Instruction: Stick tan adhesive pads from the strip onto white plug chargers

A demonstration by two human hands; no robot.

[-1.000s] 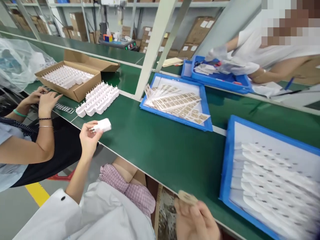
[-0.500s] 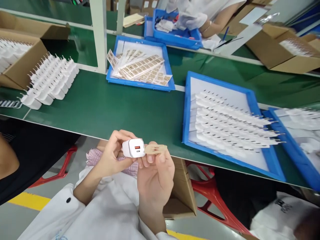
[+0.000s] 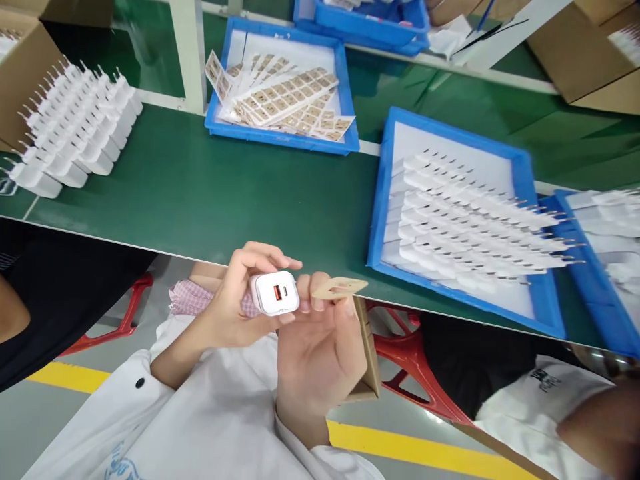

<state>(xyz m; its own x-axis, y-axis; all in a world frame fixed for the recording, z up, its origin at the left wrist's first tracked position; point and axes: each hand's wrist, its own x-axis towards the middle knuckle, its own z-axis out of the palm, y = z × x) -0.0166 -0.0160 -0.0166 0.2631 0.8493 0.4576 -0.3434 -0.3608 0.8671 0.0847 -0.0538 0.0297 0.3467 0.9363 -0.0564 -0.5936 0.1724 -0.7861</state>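
My left hand (image 3: pixel 227 307) grips a white USB wall charger (image 3: pixel 274 293) between thumb and fingers. The charger's port face, with a red slot and a smaller dark one, points up at me. Palm up beside it, my right hand (image 3: pixel 320 340) pinches a thin tan sticker piece (image 3: pixel 340 287) with cut-outs between thumb and fingers. The sticker lies to the right of the charger, apart from it. Some right fingertips are close to the charger's right side; whether they touch it I cannot tell. Both hands are just in front of the table edge.
On the green table (image 3: pixel 240 200), a blue tray (image 3: pixel 280 140) holds sticker sheets (image 3: pixel 285 97). Another blue tray (image 3: pixel 376 220) holds rows of chargers (image 3: pixel 460 220) with pins. More chargers (image 3: pixel 83 127) stand left by a cardboard box (image 3: pixel 30 80). Red stools (image 3: pixel 420 367) flank me, with people on both sides.
The charger has turned in my left hand, so its slots now stand upright instead of level. My right hand and the sticker have shifted right, away from the charger. The view has tilted down.
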